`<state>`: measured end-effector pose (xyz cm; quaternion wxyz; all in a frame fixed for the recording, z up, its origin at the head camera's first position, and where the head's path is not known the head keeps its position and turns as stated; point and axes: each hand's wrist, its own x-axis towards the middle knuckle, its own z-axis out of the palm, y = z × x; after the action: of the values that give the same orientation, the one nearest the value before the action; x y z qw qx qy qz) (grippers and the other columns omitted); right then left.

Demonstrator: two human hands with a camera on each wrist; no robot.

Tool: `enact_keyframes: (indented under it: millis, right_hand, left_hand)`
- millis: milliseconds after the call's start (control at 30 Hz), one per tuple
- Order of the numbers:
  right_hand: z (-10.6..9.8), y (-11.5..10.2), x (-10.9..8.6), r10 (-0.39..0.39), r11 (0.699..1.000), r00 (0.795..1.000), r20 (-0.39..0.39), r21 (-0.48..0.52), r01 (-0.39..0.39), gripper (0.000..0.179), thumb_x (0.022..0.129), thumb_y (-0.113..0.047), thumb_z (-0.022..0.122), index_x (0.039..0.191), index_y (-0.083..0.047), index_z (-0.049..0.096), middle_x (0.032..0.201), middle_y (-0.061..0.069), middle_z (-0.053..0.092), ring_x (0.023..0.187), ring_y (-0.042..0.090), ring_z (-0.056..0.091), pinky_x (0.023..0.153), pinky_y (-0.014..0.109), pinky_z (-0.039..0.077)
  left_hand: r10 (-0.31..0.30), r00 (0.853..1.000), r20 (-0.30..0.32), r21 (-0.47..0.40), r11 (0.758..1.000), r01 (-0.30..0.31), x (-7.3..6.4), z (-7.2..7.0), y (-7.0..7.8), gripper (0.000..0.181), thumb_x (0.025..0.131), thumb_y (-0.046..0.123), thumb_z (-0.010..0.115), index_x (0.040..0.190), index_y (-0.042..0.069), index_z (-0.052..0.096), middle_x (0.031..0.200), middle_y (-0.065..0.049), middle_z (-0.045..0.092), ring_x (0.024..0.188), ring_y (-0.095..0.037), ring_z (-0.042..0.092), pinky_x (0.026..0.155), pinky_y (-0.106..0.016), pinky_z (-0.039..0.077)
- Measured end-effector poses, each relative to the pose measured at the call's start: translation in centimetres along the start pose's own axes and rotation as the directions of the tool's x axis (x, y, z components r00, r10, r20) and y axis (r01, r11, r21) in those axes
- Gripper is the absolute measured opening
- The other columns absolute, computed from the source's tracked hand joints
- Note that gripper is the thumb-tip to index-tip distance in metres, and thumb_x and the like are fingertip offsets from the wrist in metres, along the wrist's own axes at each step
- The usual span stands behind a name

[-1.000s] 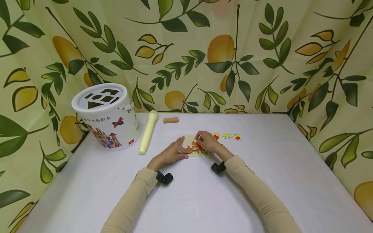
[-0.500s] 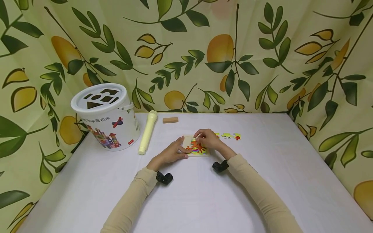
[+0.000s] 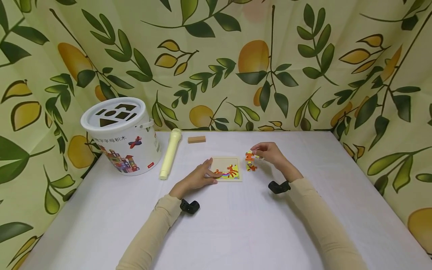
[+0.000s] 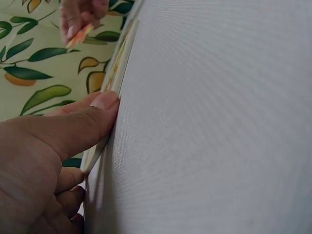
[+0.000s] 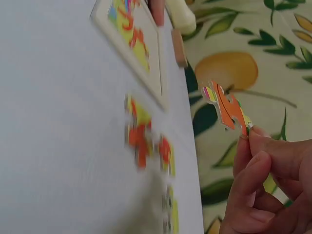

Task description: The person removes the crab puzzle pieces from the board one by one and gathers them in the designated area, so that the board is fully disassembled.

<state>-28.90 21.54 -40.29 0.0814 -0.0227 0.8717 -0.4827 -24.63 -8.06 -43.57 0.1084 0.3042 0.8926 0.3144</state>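
A small wooden jigsaw tray (image 3: 224,162) lies on the table, colourful pieces filling its lower part and bare wood showing above. My left hand (image 3: 197,177) holds the tray at its left side, the thumb against the near edge in the left wrist view. Right of the tray, my right hand (image 3: 271,153) pinches an orange puzzle piece (image 5: 225,108) between thumb and fingertips, raised above the table. Beneath it lie loose puzzle pieces: a red-and-yellow one (image 5: 139,139), another red one (image 5: 166,153) and a paler one (image 5: 170,212), blurred in the right wrist view.
A white bucket (image 3: 123,138) with shaped holes in its lid stands at the back left. Beside it lie a pale yellow microphone-shaped thing (image 3: 170,154) and a small wooden block (image 3: 197,140). A leaf-patterned curtain (image 3: 216,67) hangs behind the white table (image 3: 222,225).
My right hand has lifted the orange piece off the tray and carried it right, over the loose pieces. More bare wood shows in the tray. My left hand stays in place.
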Motion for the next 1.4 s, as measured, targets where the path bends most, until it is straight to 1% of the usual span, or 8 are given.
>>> enact_keyframes:
  millis: [133, 300, 600, 800, 1067, 1233, 1333, 1400]
  right_hand:
    - [-1.9, 1.9, -0.7, 0.060, 0.998, 0.998, -0.014, -0.034, -0.061, 0.027, 0.089, -0.019, 0.061, 0.109, -0.001, 0.064, 0.092, 0.002, 0.065, 0.076, 0.018, 0.052, 0.066, 0.028, 0.046]
    - [-2.7, 3.4, -1.3, 0.089, 0.992, 0.996, -0.001, -0.089, -0.089, 0.027, 0.087, -0.016, 0.063, 0.107, 0.002, 0.065, 0.094, 0.007, 0.065, 0.073, 0.015, 0.049, 0.063, 0.023, 0.045]
    - [-2.2, 4.7, -1.4, 0.139, 0.974, 0.989, -0.048, -0.174, -0.145, 0.024, 0.085, -0.018, 0.066, 0.100, 0.001, 0.069, 0.095, 0.011, 0.066, 0.074, 0.016, 0.048, 0.059, 0.021, 0.042]
    - [-2.0, 4.5, -1.8, 0.166, 0.962, 0.982, -0.095, -0.204, -0.183, 0.023, 0.085, -0.017, 0.066, 0.099, 0.001, 0.069, 0.099, 0.015, 0.067, 0.077, 0.018, 0.049, 0.059, 0.020, 0.040]
    - [-2.0, 3.2, -1.9, 0.121, 0.950, 0.988, -0.096, -0.277, -0.143, 0.022, 0.086, -0.016, 0.062, 0.099, 0.000, 0.068, 0.095, 0.015, 0.065, 0.078, 0.020, 0.052, 0.062, 0.023, 0.043]
    - [0.2, 1.5, -1.1, 0.020, 0.960, 0.999, 0.039, -0.279, -0.008, 0.022, 0.089, -0.018, 0.059, 0.104, -0.004, 0.067, 0.096, 0.011, 0.062, 0.079, 0.020, 0.051, 0.060, 0.023, 0.042]
    - [2.1, 0.4, -0.6, -0.036, 0.966, 0.990, 0.135, -0.251, 0.069, 0.021, 0.090, -0.016, 0.057, 0.105, -0.004, 0.066, 0.087, 0.009, 0.058, 0.070, 0.017, 0.049, 0.055, 0.023, 0.040]
    - [3.2, -0.3, -0.4, -0.060, 0.968, 0.983, 0.172, -0.229, 0.099, 0.020, 0.089, -0.013, 0.057, 0.104, -0.004, 0.066, 0.080, 0.007, 0.056, 0.064, 0.015, 0.048, 0.052, 0.023, 0.039]
  left_hand:
    - [0.027, 1.000, -0.004, 0.008, 1.000, -0.027, 0.0, 0.0, -0.2, 0.033, 0.085, 0.021, 0.064, 0.118, 0.014, 0.063, 0.149, -0.025, 0.016, 0.141, -0.037, 0.009, 0.111, -0.057, 0.013]
    - [0.015, 1.000, -0.014, -0.007, 1.000, -0.015, -0.2, -0.1, -0.3, 0.033, 0.085, 0.021, 0.064, 0.117, 0.011, 0.064, 0.150, -0.026, 0.015, 0.141, -0.038, 0.009, 0.112, -0.055, 0.011]
    - [-0.016, 1.000, -0.017, -0.018, 1.000, 0.016, -0.2, -0.1, -0.2, 0.033, 0.084, 0.020, 0.065, 0.116, 0.010, 0.064, 0.150, -0.024, 0.016, 0.141, -0.037, 0.009, 0.114, -0.052, 0.010]
    - [0.008, 1.000, -0.009, -0.038, 0.999, -0.009, -0.1, 0.0, -0.2, 0.033, 0.085, 0.019, 0.065, 0.118, 0.012, 0.063, 0.150, -0.024, 0.015, 0.142, -0.035, 0.008, 0.112, -0.056, 0.009]
    - [0.009, 1.000, -0.008, -0.035, 0.999, -0.010, -0.1, -0.1, -0.2, 0.034, 0.085, 0.019, 0.065, 0.118, 0.012, 0.063, 0.150, -0.024, 0.016, 0.142, -0.035, 0.008, 0.112, -0.056, 0.009]
    - [0.007, 1.000, -0.011, -0.050, 0.999, -0.008, -0.1, -0.2, -0.1, 0.035, 0.085, 0.018, 0.065, 0.118, 0.011, 0.062, 0.150, -0.024, 0.015, 0.142, -0.035, 0.008, 0.112, -0.057, 0.008]
    - [-0.001, 1.000, -0.005, -0.054, 0.999, 0.000, 0.0, -0.1, -0.1, 0.035, 0.085, 0.018, 0.064, 0.119, 0.012, 0.062, 0.151, -0.022, 0.015, 0.142, -0.033, 0.007, 0.112, -0.055, 0.007]
    - [-0.004, 1.000, -0.001, -0.050, 0.999, 0.004, 0.1, 0.0, -0.1, 0.034, 0.086, 0.019, 0.064, 0.119, 0.013, 0.062, 0.151, -0.022, 0.015, 0.142, -0.033, 0.007, 0.113, -0.055, 0.007]
